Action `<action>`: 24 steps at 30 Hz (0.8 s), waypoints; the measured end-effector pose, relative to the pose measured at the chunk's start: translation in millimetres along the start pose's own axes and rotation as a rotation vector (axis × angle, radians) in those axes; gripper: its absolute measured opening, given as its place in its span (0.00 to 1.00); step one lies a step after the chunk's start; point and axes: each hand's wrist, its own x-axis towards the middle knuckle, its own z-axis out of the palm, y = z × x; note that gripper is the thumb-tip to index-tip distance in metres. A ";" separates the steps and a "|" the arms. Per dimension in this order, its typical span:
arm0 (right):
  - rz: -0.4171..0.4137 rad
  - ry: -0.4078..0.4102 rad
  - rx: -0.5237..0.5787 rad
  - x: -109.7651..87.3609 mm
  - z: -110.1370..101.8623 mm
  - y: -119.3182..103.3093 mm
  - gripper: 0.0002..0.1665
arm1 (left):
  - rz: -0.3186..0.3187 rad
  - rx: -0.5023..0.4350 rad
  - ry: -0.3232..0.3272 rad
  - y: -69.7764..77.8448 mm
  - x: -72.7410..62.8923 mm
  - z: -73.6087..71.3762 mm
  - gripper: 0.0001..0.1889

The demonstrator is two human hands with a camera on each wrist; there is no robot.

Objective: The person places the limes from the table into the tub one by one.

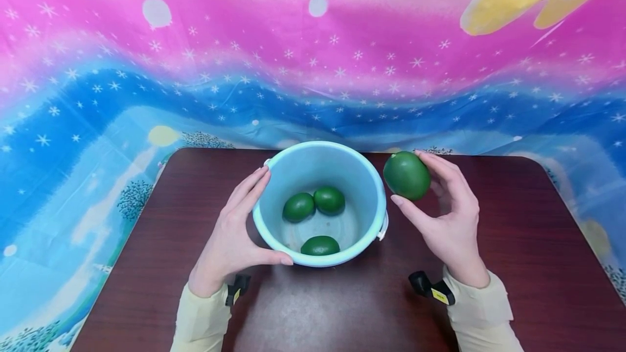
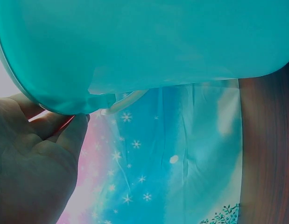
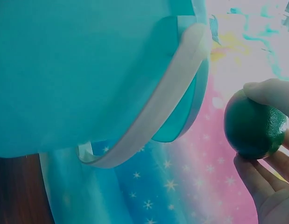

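Observation:
A pale blue bucket (image 1: 320,258) stands on the table with its open top toward the head view. Two dark green limes (image 1: 299,207) lie side by side on its bottom, and a third lime (image 1: 320,245) sits by the near wall, partly hidden by the rim. My left hand (image 1: 233,232) holds the bucket's left side, its fingertips at the rim and its thumb along the front edge. Right of the bucket, my right hand (image 1: 452,205) pinches another lime (image 1: 407,175) between thumb and fingers, raised near rim height. The right wrist view shows this lime (image 3: 251,125) beside the bucket wall.
The bucket's white handle (image 3: 149,112) hangs down its outer side. Under everything is a dark reddish-brown table (image 1: 518,232) with rounded far corners. A pink and blue snowflake-patterned cloth (image 1: 313,69) hangs behind and around it.

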 end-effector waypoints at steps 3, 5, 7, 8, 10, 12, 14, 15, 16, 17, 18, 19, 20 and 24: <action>-0.003 -0.003 0.006 -0.2 0.4 -1.1 0.47 | -0.005 0.001 -0.003 -0.1 -0.3 -0.1 0.69; -0.003 -0.007 0.006 -0.5 0.5 -1.5 0.47 | -0.008 0.003 -0.003 -0.2 -0.5 -0.1 0.69; -0.003 -0.011 0.008 -1.0 0.5 -1.6 0.48 | -0.008 0.004 -0.004 -0.2 -0.4 0.0 0.69; -0.005 -0.014 0.010 -1.2 0.6 -1.6 0.48 | -0.007 0.005 -0.003 -0.1 -0.4 0.1 0.69; -0.006 -0.022 0.014 -1.8 0.8 -1.6 0.48 | -0.003 0.006 -0.002 0.0 -0.2 0.1 0.69; -0.009 -0.032 0.018 -2.6 1.3 -1.5 0.49 | 0.000 0.005 -0.002 -0.1 0.0 0.1 0.69; -0.011 -0.041 0.020 -3.3 1.9 -1.5 0.49 | 0.001 0.004 -0.001 -0.2 0.1 0.0 0.69; -0.011 -0.046 0.019 -3.7 2.3 -1.6 0.49 | 0.001 0.003 -0.001 -0.3 0.1 0.0 0.69; -0.011 -0.051 0.019 -4.1 2.6 -1.6 0.49 | 0.001 0.002 -0.002 -0.3 0.2 -0.1 0.69; -0.012 -0.055 0.022 -4.3 3.0 -1.7 0.49 | 0.000 0.001 -0.002 -0.5 0.2 -0.2 0.69; -0.012 -0.058 0.024 -4.3 3.3 -1.8 0.49 | -0.001 0.001 -0.003 -0.3 0.1 -0.3 0.69; -0.012 -0.063 0.025 -4.5 3.5 -1.8 0.49 | -0.003 0.002 -0.004 -0.3 0.0 -0.3 0.69; -0.012 -0.067 0.028 -4.5 3.8 -1.8 0.49 | -0.004 0.002 -0.005 -0.4 -0.1 -0.4 0.69; -0.007 -0.082 0.029 -5.3 4.7 -2.2 0.50 | -0.006 0.003 -0.009 -1.2 -0.6 -0.4 0.70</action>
